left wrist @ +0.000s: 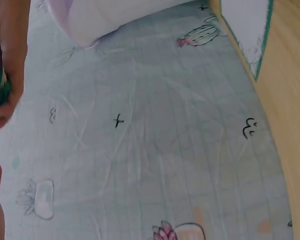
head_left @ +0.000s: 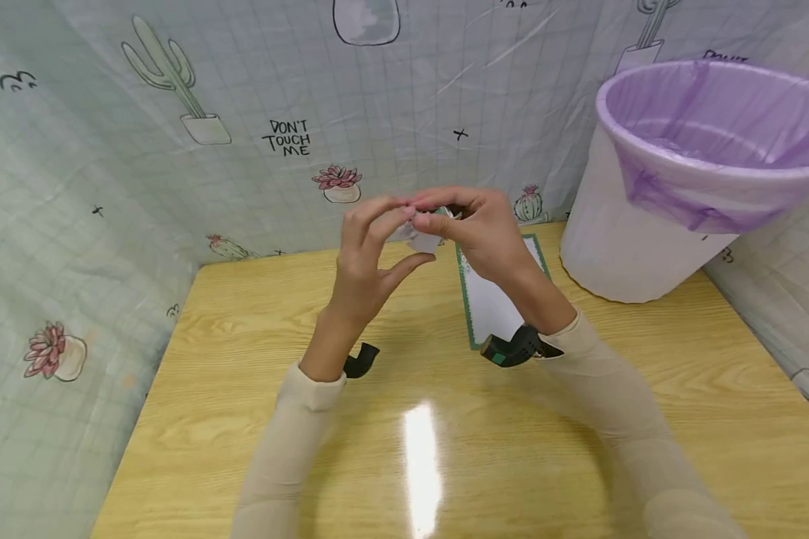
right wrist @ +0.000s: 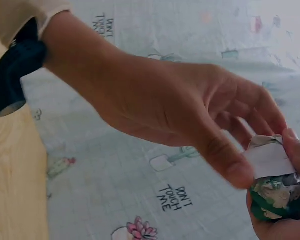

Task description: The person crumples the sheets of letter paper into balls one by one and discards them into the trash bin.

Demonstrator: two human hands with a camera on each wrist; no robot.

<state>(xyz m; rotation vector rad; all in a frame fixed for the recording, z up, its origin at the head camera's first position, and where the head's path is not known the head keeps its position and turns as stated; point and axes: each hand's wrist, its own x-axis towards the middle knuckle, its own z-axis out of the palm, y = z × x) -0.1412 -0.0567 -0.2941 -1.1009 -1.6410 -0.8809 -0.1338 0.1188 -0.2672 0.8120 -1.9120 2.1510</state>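
In the head view my two hands meet above the far edge of the table around a small crumpled green-and-white paper [head_left: 425,242]. My right hand [head_left: 488,232] pinches it between thumb and fingers. Bent fingertips of my left hand [head_left: 364,243] touch its upper side, with the thumb stretched out just below. The right wrist view shows the paper [right wrist: 272,160] closer: a flat white flap above a crumpled green part. There, the left thumb [right wrist: 235,172] lies at the flap's edge. Part of the paper is hidden behind the right fingers.
A white sheet with a green border [head_left: 488,303] lies on the wooden table [head_left: 256,329], under the right forearm. At the right stands a white bin [head_left: 616,224] with a purple liner bag [head_left: 688,180]. Cloth with cactus prints [head_left: 229,90] hangs behind and beside the table.
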